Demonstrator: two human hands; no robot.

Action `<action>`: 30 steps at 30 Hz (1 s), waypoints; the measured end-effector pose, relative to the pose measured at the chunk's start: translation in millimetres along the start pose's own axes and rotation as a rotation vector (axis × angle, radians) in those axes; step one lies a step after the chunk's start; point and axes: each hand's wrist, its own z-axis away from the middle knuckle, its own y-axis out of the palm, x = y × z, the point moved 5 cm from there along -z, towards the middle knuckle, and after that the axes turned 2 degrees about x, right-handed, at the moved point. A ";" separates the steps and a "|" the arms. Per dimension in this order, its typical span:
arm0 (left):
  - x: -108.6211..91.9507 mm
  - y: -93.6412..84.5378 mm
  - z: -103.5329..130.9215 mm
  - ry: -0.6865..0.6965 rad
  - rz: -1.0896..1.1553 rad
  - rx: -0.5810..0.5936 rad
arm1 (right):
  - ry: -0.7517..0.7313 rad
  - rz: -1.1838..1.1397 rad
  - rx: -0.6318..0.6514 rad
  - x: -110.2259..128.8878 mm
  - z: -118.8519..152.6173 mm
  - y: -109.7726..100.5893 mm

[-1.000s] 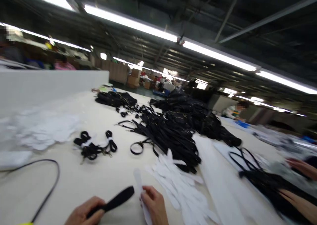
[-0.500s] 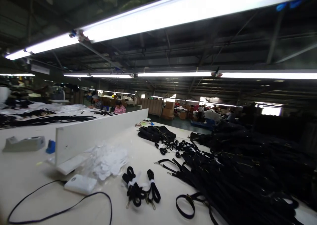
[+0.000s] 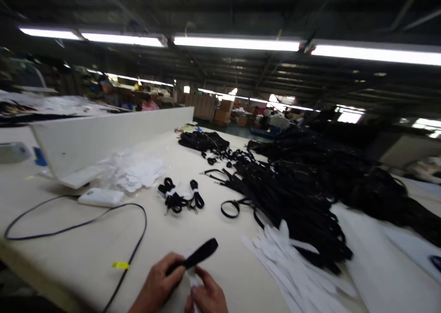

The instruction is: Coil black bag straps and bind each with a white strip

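Note:
My left hand [image 3: 161, 278] is closed around a folded black strap [image 3: 203, 252], whose looped end sticks out up and to the right. Close beside it, my right hand [image 3: 209, 292] pinches a white strip [image 3: 193, 280] just below the strap. How far the strip goes round the strap is hidden by the fingers. Beyond the hands lie black strap bundles [image 3: 174, 200] with white bands round their middles and metal hooks. A loose strap [image 3: 230, 209] forms a ring to their right. Many white strips [image 3: 296, 271] fan out at the right.
A large heap of black straps [image 3: 282, 198] covers the table's right side. At left are a white power bank [image 3: 100, 196], its dark cable [image 3: 79, 225], and white pieces [image 3: 136, 173] in clear plastic. A low white divider [image 3: 113, 129] runs along the table. People sit farther back.
The view has tilted downward and slightly right. Both my hands, out of sight before, now show at the bottom with the black strap and white strip. The pile of white strips has come into view.

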 end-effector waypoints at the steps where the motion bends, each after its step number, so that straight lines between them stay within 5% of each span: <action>1: 1.1 0.7 1.0 0.007 -0.003 0.009 | 0.066 -0.043 0.019 -9.6 3.7 2.9; 15: 5.8 2.8 7.1 -0.052 -0.057 0.118 | 0.160 -0.288 0.064 -21.1 6.8 -1.9; 30: -8.4 3.7 12.4 -0.004 -0.178 -0.010 | 0.185 -0.488 -0.009 -15.5 11.8 4.5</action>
